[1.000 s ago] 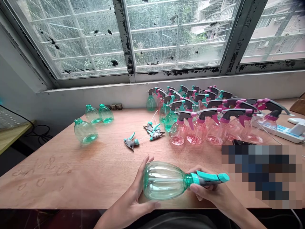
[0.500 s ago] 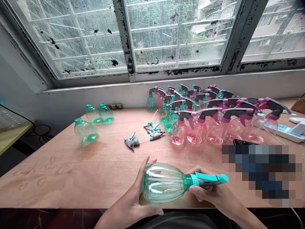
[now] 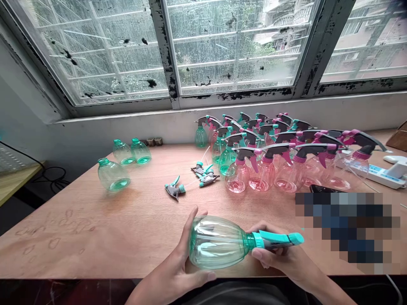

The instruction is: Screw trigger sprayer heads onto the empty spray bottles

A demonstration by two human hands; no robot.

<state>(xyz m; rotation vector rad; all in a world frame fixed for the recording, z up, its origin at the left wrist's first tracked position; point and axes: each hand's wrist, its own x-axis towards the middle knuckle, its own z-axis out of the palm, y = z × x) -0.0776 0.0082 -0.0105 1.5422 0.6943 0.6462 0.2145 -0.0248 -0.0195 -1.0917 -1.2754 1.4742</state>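
Note:
A clear green spray bottle (image 3: 218, 242) lies on its side in the air over the table's front edge, its base to the left. Around that base my left hand (image 3: 178, 260) is wrapped, thumb below and fingers behind. My right hand (image 3: 280, 256) grips the neck and the grey-and-teal trigger head (image 3: 276, 239), which sits on the bottle's mouth. Some of the right fingers are hidden behind the head. Beyond the bottle, loose trigger heads (image 3: 174, 188) with thin tubes lie on the table. Three green bottles without heads (image 3: 114, 176) stand at the left.
Several pink spray bottles (image 3: 237, 178) and green ones (image 3: 227, 159) with heads crowd the table's right rear. A white power strip (image 3: 386, 176) lies at far right, near a dark phone (image 3: 326, 189) and a blurred-out patch. Small brown blocks (image 3: 154, 141) sit by the wall.
The view has shifted very slightly. Both hands keep the same hold on the spray bottle, and nothing on the table has visibly moved.

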